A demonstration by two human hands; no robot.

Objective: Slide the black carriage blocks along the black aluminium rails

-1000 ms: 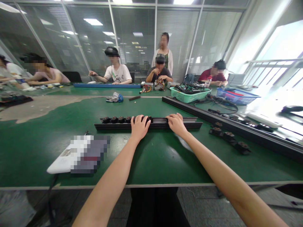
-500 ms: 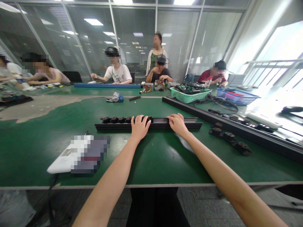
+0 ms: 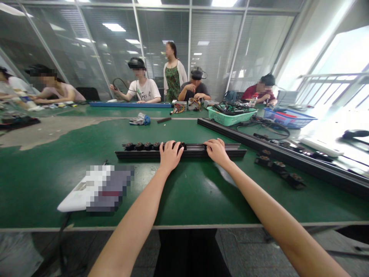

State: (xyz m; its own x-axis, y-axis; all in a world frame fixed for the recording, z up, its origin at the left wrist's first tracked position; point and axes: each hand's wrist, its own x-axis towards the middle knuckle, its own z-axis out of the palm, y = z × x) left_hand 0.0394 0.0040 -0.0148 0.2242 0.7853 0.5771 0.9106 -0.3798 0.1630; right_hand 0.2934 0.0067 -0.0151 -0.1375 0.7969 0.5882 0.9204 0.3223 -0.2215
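A short black metal rail (image 3: 138, 155) lies crosswise in front of me, its channel partly filled on the left with several small black round-topped modules (image 3: 139, 146). My left hand (image 3: 171, 154) is curled over the rail's middle and covers some of these modules. Right of it, my right hand (image 3: 217, 151) grips the rail with bent fingers; whether a module is under its fingertips is hidden. Between my hands a bare stretch of the channel (image 3: 194, 147) shows. Loose black modules (image 3: 279, 166) lie in a row to the right.
A long black rail (image 3: 273, 148) runs diagonally on the right. Behind it stand a green basket (image 3: 230, 118) of cables and a blue basket (image 3: 288, 120). A grey-blue cloth (image 3: 140, 119) lies farther back, a white device (image 3: 77, 194) front left. Several people sit across the table.
Both my hands stay almost still on the rail. The standing person across the table has moved left, and a seated co-worker has lifted a hand holding a dark cable.
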